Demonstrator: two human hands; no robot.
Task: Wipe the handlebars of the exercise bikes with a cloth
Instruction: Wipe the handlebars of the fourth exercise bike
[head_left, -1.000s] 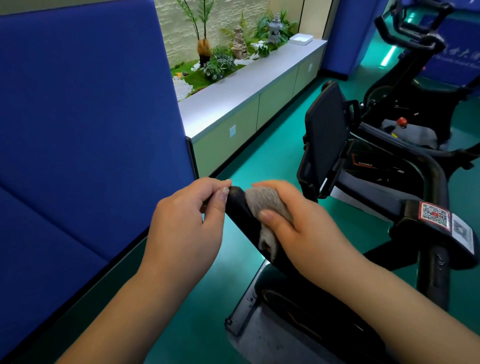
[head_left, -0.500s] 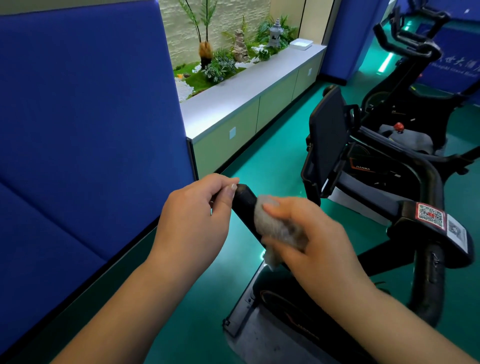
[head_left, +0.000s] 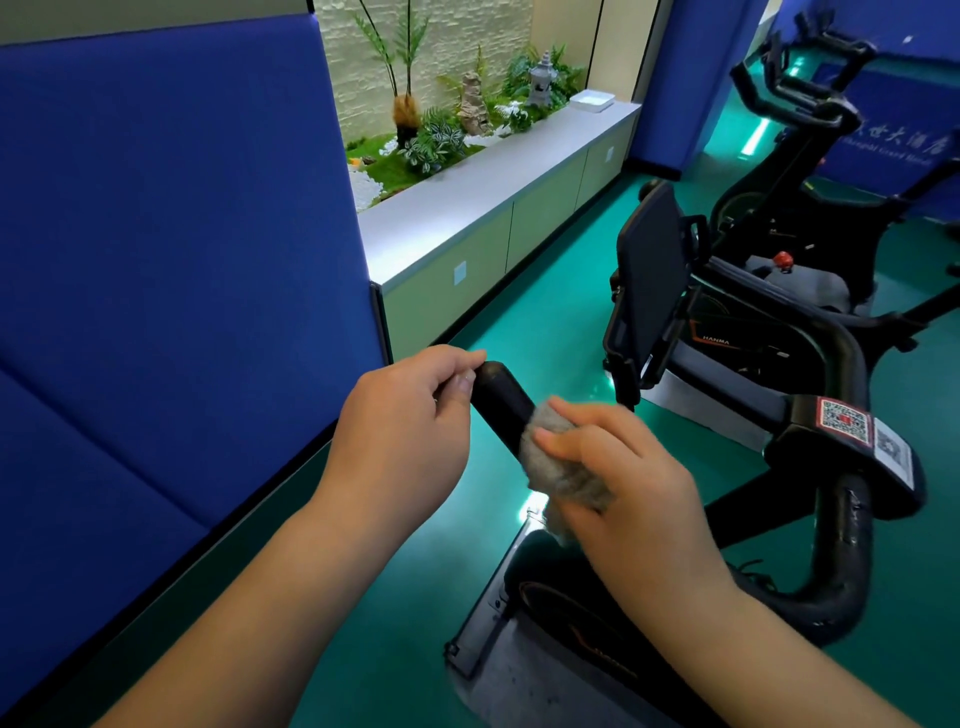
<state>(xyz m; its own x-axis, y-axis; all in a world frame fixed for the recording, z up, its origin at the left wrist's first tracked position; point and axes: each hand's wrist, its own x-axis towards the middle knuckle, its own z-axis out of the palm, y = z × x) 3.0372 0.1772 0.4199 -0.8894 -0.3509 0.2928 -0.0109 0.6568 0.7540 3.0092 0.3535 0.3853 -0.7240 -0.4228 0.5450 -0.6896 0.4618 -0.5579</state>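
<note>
Two QR stickers (head_left: 844, 419) | "HANMA" (head_left: 716, 341) on bike frame | cloth (head_left: 563, 470) on handlebar (head_left: 501, 402)

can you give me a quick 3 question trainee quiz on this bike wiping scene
1. True or false: the right hand presses the grey cloth onto the black handlebar grip.
2. What does the left hand hold? A) the grip's end B) the tablet holder C) the cloth
3. Fill in: the stickers on the handlebar clamp are ___ codes.

Key: 1 true; 2 A; 3 QR
</note>
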